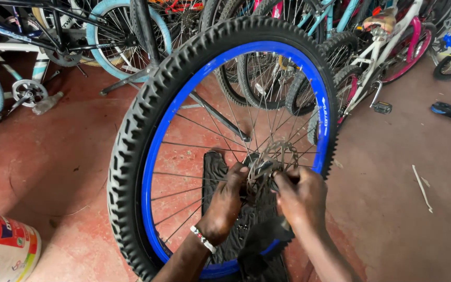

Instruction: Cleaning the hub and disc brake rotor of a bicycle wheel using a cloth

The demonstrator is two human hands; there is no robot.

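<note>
A bicycle wheel stands upright in front of me, with a knobby black tyre [131, 141] and a blue rim [168, 120]. Thin spokes run to the hub [263, 169] at the centre, where a toothed sprocket [282, 154] shows. My left hand [227, 201], with a beaded band at the wrist, grips at the hub from the left through the spokes. My right hand [301, 196] closes on the hub from the right. What sits between the fingers is hidden. A dark cloth or mat [217, 177] lies behind the spokes.
Several bicycles [387, 47] are parked along the back on the red concrete floor [58, 156]. A white and red bucket [3, 250] stands at the bottom left. A loose pedal [382, 107] and a blue part [447, 110] lie at the right. A plastic bottle [47, 103] lies at the left.
</note>
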